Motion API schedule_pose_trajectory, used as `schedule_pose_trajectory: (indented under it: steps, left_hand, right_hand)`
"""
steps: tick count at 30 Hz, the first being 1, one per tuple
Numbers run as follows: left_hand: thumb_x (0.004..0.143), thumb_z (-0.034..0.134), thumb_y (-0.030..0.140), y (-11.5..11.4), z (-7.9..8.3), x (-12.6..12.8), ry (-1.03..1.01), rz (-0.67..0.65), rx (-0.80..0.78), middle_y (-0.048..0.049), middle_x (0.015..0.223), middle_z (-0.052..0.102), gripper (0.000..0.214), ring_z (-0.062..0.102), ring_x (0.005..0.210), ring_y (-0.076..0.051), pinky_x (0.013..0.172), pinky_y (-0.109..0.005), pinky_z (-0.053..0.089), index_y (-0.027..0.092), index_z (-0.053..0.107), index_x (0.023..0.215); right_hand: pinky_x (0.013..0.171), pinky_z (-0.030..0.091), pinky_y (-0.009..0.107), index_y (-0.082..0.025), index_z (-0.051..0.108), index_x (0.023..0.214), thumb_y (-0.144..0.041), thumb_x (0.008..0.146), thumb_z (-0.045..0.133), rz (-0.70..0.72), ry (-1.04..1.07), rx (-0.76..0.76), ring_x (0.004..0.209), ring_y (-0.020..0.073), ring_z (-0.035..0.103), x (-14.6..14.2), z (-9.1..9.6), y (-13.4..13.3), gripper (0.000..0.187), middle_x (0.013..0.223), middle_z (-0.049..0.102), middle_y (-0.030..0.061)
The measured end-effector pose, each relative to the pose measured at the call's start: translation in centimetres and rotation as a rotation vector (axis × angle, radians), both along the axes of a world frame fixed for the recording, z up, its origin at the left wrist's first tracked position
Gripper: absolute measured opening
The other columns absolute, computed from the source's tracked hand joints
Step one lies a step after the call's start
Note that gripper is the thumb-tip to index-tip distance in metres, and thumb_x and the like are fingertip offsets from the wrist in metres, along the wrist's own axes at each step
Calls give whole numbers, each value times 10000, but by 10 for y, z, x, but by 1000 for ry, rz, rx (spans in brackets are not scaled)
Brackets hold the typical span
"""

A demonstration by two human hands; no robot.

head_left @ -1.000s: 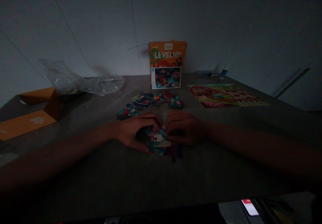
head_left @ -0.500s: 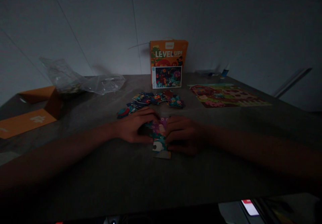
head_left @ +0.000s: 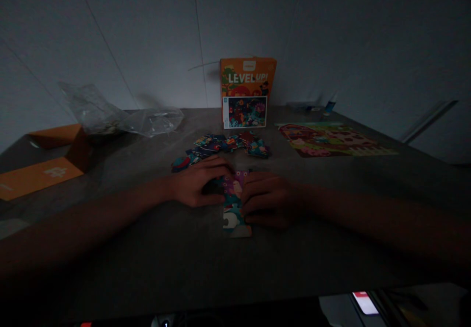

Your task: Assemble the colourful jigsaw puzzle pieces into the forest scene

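Observation:
The scene is very dim. A small strip of joined puzzle pieces [head_left: 234, 208] lies flat on the grey table [head_left: 206, 263] between my two hands. My left hand [head_left: 198, 186] rests on the table with its fingers curled against the strip's upper left edge. My right hand [head_left: 265, 199] lies on the strip's right side, fingers bent and pressing on it. Behind the hands sits a loose pile of puzzle pieces [head_left: 224, 148].
An orange puzzle box [head_left: 247, 93] stands against the wall. A finished puzzle [head_left: 331, 139] lies at the right. A clear plastic bag [head_left: 121, 116] and an orange box lid [head_left: 44, 160] are at the left. A lit phone screen [head_left: 365, 302] shows below the table's near edge.
The joined pieces changed from a wider cluster to a narrow strip running toward me. Both hands shifted slightly away from me and stayed on the pieces.

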State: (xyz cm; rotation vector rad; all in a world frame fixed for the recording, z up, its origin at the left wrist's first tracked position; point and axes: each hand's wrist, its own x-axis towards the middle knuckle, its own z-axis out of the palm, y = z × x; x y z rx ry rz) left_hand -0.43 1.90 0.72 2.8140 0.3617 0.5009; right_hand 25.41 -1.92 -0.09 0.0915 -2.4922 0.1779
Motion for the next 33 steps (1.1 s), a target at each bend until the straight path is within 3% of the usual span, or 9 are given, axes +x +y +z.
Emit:
schedule_pose_trajectory:
  steps: [20,25,33]
  left_hand:
    - [919,658,362,2,-2,0,3,-16,-10,-154,1224,616,354,588,1136,-310,1015,-491,485,174,609,1215]
    - [919,659,369,1,-1,0,-6,-14,-10,-153,1210,626,349,599,1116,-306,1001,-478,498,176,616,1207]
    - [925,659,374,2,-1,0,1,-6,-16,-160,1221,626,358,600,1138,-311,1018,-477,489,174,606,1216]
  right_hand:
    - [812,529,342,-166,673,915,-208,955,661,-30,-4,-1,816,177,635,0,0,2,59,871,704,77]
    - [828,537,337,-164,666,953,-207,941,655,-33,-25,-133,861,183,655,1,-1,3,46,897,711,88]
    - [837,545,326,-143,663,1052,-223,898,703,-28,-13,-300,916,191,675,5,-4,8,178,974,716,119]
